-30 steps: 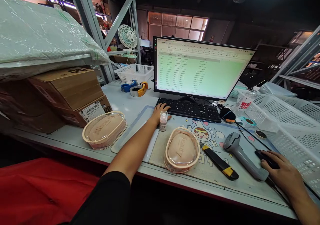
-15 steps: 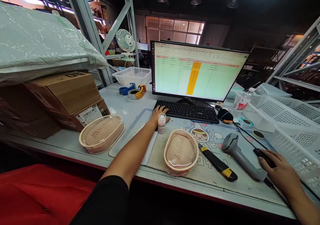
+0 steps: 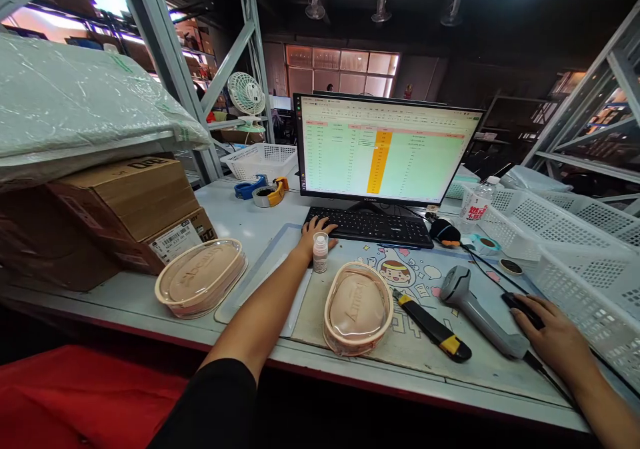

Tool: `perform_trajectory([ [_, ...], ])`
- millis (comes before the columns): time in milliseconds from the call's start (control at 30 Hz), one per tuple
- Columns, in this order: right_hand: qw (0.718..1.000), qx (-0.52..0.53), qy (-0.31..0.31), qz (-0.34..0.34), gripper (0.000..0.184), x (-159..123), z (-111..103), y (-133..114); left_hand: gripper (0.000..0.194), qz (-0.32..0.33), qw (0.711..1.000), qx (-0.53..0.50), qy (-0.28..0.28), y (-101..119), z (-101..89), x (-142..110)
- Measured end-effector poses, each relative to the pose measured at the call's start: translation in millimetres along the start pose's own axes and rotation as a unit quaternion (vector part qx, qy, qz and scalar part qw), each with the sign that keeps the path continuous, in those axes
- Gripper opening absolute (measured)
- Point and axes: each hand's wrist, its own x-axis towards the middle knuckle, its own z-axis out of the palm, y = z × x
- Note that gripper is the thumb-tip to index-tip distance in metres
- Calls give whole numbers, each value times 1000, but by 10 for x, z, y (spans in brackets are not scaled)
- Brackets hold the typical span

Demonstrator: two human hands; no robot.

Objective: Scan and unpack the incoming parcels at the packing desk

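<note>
Head view, right hand (image 3: pixel 555 339) on mouse (image 3: pixel 520 308)

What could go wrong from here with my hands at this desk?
The small bottle stands just by your left hand at the keyboard, so a careless move might tip it. Your right hand on the mouse is close to the barcode scanner, which could get knocked. The utility knife lies beside the clear oval container, so reaching for that container could bring your hand near it.
</note>
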Motion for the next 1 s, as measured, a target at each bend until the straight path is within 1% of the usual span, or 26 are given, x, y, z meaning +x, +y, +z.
perform_trajectory([
  [167, 1000, 18, -9, -12, 62, 3, 20, 7, 54, 6, 999, -43, 18, -53, -16, 3],
  [267, 1000, 14, -13, -4, 61, -2, 7, -22, 49, 2, 995, -94, 43, -70, -45, 8],
  [367, 1000, 9, -17, -2, 59, -5, -13, -60, 38, -19, 981, -170, 91, -79, -118, 22],
  [433, 1000, 7, -16, -8, 57, -5, -17, -74, 33, -39, 962, -232, 140, -82, -216, 51],
  [467, 1000, 7, -13, -10, 55, -4, -15, -77, 33, -51, 948, -267, 168, -83, -290, 73],
  [533, 1000, 9, -7, -14, 54, -3, -5, -81, 42, -75, 908, -341, 230, -75, -504, 124],
  [600, 1000, 11, -4, -12, 54, -4, 9, -90, 53, -86, 856, -416, 294, -39, -827, 150],
  [667, 1000, 12, -2, -4, 55, -4, 17, -108, 56, -74, 800, -480, 352, 56, -1245, 86],
  [733, 1000, 16, 2, 6, 56, 2, 10, -136, 50, -35, 749, -526, 403, 239, -1692, -132],
  [800, 1000, 24, 8, 9, 56, 12, -17, -175, 38, 31, 688, -558, 463, 507, -2055, -512],
  [833, 999, 29, 12, 6, 56, 16, -36, -199, 29, 65, 663, -557, 495, 659, -2168, -744],
  [867, 999, 34, 16, 2, 55, 19, -56, -226, 20, 124, 641, -533, 538, 812, -2221, -986],
  [900, 999, 39, 22, -3, 54, 18, -76, -253, 17, 176, 643, -488, 563, 959, -2206, -1224],
  [933, 999, 45, 29, -7, 52, 14, -94, -281, 22, 215, 716, -430, 507, 1092, -2121, -1443],
  [967, 998, 50, 36, -8, 51, 9, -109, -306, 38, 226, 819, -363, 382, 1208, -1972, -1632],
  [1000, 998, 53, 43, -8, 50, 4, -124, -328, 57, 222, 897, -287, 251, 1300, -1767, -1783],
])
